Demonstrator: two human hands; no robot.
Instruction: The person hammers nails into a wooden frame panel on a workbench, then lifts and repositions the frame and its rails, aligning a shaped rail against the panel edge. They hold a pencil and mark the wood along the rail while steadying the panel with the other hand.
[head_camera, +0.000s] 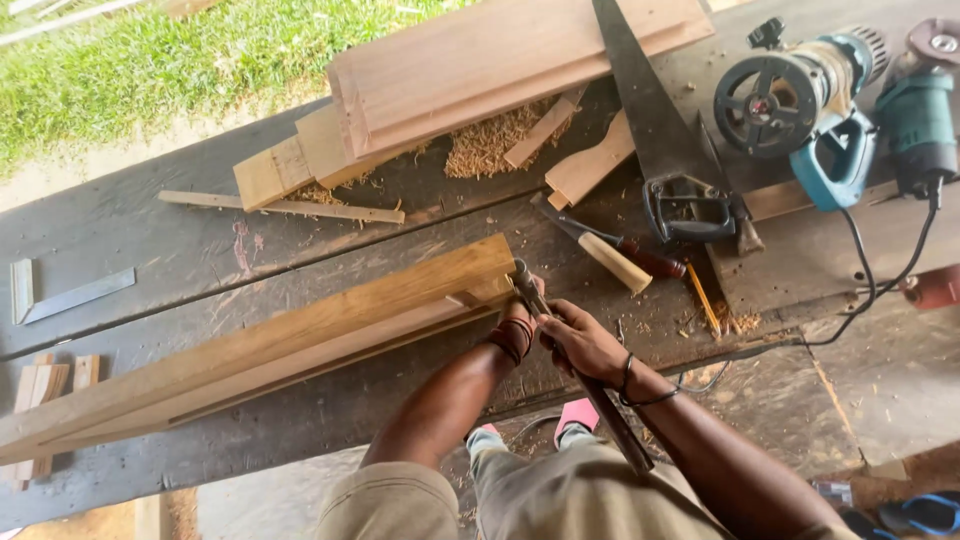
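While braced at the long timber's (270, 350) near end, right hand (585, 340) closed on hammer (580, 375); left hand (515, 330) steadying, grip unclear.
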